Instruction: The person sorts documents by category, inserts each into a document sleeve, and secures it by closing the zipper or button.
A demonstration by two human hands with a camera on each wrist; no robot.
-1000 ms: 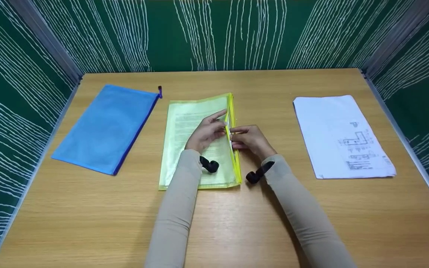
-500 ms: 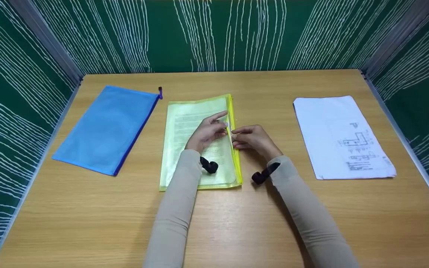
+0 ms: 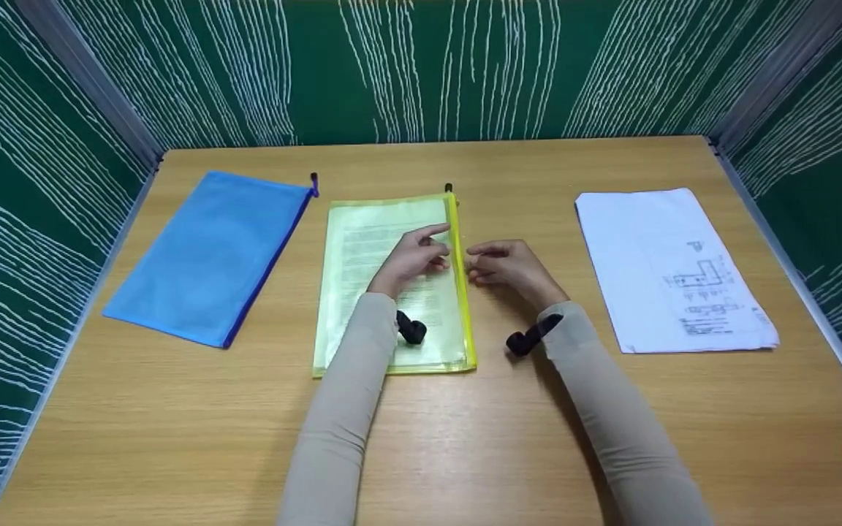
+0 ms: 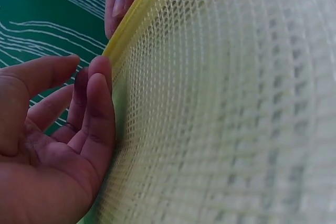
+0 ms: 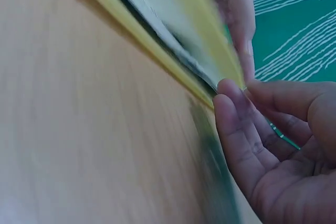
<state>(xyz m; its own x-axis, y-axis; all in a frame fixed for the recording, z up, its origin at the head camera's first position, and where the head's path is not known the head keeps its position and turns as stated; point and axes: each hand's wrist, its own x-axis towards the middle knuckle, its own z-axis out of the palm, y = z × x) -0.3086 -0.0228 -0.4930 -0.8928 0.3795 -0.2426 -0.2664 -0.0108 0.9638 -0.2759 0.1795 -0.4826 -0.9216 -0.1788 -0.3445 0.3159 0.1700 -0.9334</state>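
Note:
A translucent yellow mesh zip pouch [image 3: 351, 256] with printed sheets inside lies flat in the middle of the head view. Its zip runs down the right edge, with a black pull tab [image 3: 449, 188] at the far corner. Across the pouch lies my left hand [image 3: 415, 257], fingers loosely bent by the zip edge; in the left wrist view their backs lie against the mesh. My right hand [image 3: 512, 267] is just right of that edge, fingers loosely curved and holding nothing. In the right wrist view, white paper [image 5: 176, 48] shows between the pouch's two yellow edges, right at the fingertips.
At left on the wooden table [image 3: 509, 438] lies a blue zip pouch [image 3: 202, 256] with a dark blue zip edge. Stacked white sheets [image 3: 655, 270] with a printed drawing lie at right. Green walls [image 3: 428, 73] with white streaks stand around the table.
My right hand has drawn back to the right, off the zip edge. The pouch's mouth has dropped flatter, and the black pull tab has come into sight. My left hand has barely moved.

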